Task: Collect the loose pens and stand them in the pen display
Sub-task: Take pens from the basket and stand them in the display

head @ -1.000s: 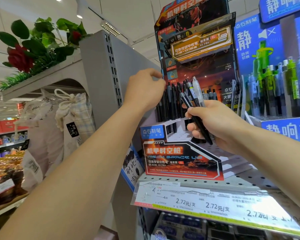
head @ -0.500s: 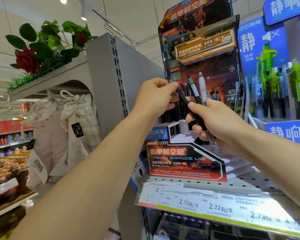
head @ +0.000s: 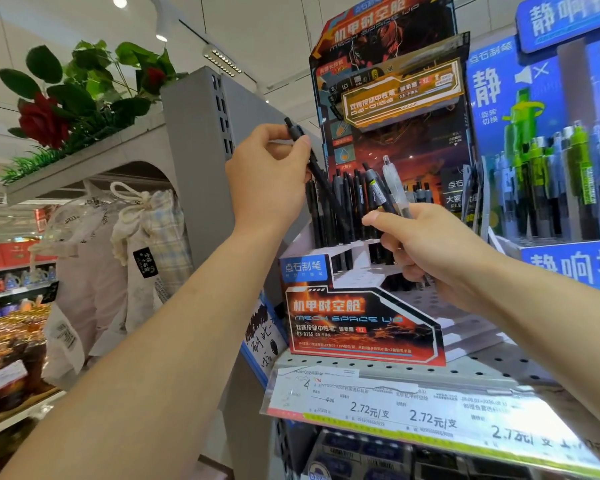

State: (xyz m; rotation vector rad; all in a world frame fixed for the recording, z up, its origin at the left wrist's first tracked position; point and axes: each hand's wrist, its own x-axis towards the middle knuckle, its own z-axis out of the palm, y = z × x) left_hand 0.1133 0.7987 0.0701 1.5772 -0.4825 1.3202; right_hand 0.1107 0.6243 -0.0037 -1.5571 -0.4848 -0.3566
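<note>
Here the fingers (head: 293, 147) of the left hand (head: 269, 178) are curled around a single black pen (head: 312, 161), thumb and fingertips pinching it near its top, so that its clicker end pokes up above the fist and its shaft slants down and to the right toward the row of pens (head: 343, 209) already standing in the pen display (head: 347, 327); whether its tip has reached a slot cannot be told, as the standing pens hide it. The right hand (head: 430, 251) is closed on a small bunch of loose pens (head: 387, 188), one dark with a label and one clear-bodied, which stick up and lean left out of the fist just in front of the display's upper tier. The display is a stepped cardboard stand with orange and black printing, a tall printed backboard (head: 388, 81) rising behind it; black pens fill its back left rows, while the white perforated steps (head: 465, 327) lower down on the right lie bare. It sits on a perforated grey metal shelf (head: 413, 370), whose front edge carries a strip of price labels (head: 413, 414). Just to the right stands a blue display (head: 548, 161) holding green and grey pens. To the left, well apart, cloth bags (head: 132, 244) hang under a ledge bearing artificial roses (head: 45, 123).
</note>
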